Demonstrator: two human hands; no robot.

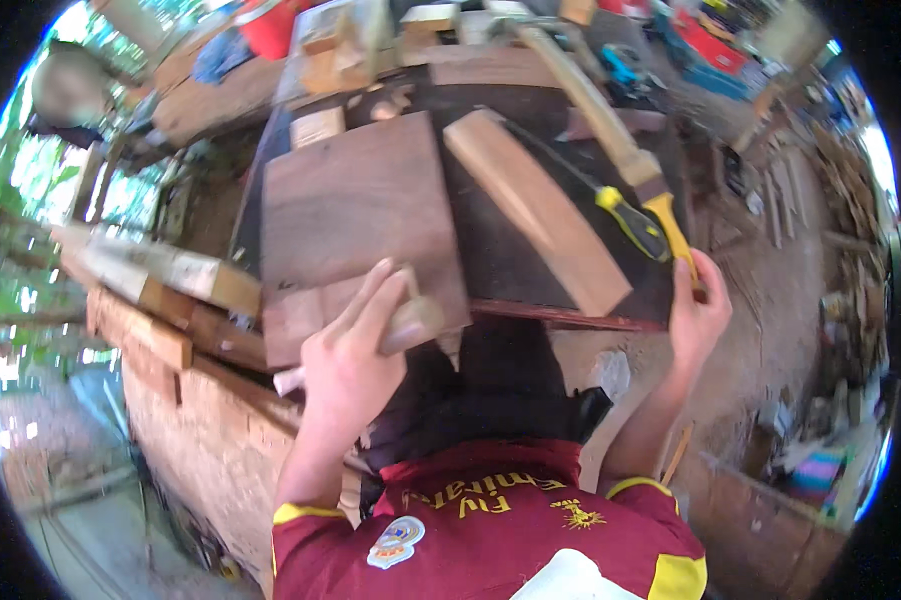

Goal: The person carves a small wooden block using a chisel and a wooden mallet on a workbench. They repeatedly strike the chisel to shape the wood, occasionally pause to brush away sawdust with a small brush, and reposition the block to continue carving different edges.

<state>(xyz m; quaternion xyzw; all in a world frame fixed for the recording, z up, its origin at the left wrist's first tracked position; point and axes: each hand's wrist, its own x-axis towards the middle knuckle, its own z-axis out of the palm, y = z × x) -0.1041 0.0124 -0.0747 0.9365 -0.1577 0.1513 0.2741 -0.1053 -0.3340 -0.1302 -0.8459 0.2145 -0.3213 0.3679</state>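
My left hand (348, 350) is closed around a pale, rounded piece (413, 322), its fingers stretched along it; the exact kind is unclear. It rests over the near edge of a wide brown wooden board (355, 200) on a dark worktable (505, 265). At the table's right edge, my right hand (700, 305) grips the end of a yellow-handled brush-like tool (668, 222) with a dark band. Just left of that lies a screwdriver (630, 222) with a yellow and black handle. A thick, lighter wooden block (535, 210) slants between the board and the screwdriver.
A long pale wooden strip (575, 85) runs toward the far side. Offcuts (335, 65) and a small block (317, 127) lie behind the board. Stacked timber (170, 275) stands at the left, a red bucket (267, 28) at the back. Another person (70, 90) appears far left.
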